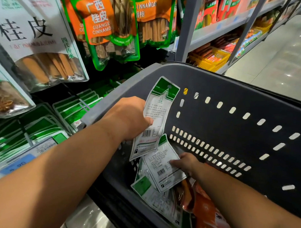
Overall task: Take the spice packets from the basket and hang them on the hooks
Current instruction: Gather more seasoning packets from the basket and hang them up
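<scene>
Head view shows the left hand (129, 118) gripping one spice packet (154, 117) upright above the gray basket (232, 86), ready for hanging. Right hand (183, 163) pinches another packet (163, 167) low inside. Hanging packets (101, 27) wait at eleven o'clock.

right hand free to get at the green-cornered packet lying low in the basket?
Probably not yet. The right hand is already pinching a white packet, and that packet lies over part of the green-cornered packet low in the basket. Otherwise nothing blocks the way.
</scene>
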Demonstrator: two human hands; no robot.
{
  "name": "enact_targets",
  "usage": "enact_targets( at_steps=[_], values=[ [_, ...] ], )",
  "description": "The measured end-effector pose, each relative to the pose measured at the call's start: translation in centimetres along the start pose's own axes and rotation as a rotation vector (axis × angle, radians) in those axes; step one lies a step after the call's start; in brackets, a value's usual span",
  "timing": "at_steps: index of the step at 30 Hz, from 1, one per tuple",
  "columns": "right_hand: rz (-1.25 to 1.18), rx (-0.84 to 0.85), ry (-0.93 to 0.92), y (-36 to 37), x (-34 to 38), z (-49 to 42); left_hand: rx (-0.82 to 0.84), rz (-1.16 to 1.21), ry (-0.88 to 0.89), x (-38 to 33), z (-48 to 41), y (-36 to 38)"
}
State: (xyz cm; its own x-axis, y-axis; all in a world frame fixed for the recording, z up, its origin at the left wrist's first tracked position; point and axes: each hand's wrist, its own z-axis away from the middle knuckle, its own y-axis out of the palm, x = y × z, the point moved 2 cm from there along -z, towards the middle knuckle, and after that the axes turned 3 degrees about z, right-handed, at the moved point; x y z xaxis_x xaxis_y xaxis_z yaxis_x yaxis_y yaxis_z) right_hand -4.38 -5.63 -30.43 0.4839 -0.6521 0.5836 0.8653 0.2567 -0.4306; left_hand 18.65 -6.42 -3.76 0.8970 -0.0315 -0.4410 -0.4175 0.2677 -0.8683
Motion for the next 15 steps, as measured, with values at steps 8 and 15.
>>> enact_targets(
  at_steps=[8,15],
  values=[
    [-0.098,-0.041,-0.124,-3.7,1.7,3.0,0.012,-0.018,0.025,-0.1,-0.1,-0.1],
    [-0.305,-0.096,-0.23,-9.3,3.9,7.9,-0.014,-0.026,0.012,0.1,-0.1,0.1]
  ],
)
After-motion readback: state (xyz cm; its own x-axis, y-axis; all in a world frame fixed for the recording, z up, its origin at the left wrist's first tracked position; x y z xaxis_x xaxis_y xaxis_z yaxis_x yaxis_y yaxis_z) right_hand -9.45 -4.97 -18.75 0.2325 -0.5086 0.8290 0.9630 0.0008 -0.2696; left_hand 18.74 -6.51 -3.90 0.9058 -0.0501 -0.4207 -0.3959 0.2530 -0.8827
